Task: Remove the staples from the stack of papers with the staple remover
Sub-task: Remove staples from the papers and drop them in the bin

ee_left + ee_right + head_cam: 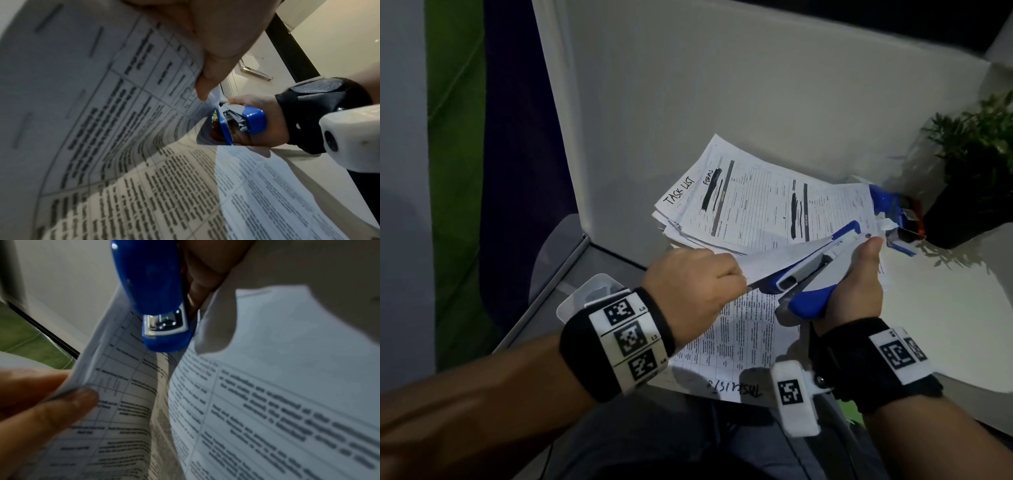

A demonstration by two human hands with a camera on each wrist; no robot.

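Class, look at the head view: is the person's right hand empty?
No. The right hand grips a blue and white stapler-like tool beside the paper pinched by the left hand.

Room and obstacles on the white table

The far and left part of the table lies bare, so a hand can pass there. In the middle the spread stack of papers covers the surface. At the right, a potted plant and a blue stapler stand close together and block that corner. Near the front edge, both hands and a lifted sheet fill the space.
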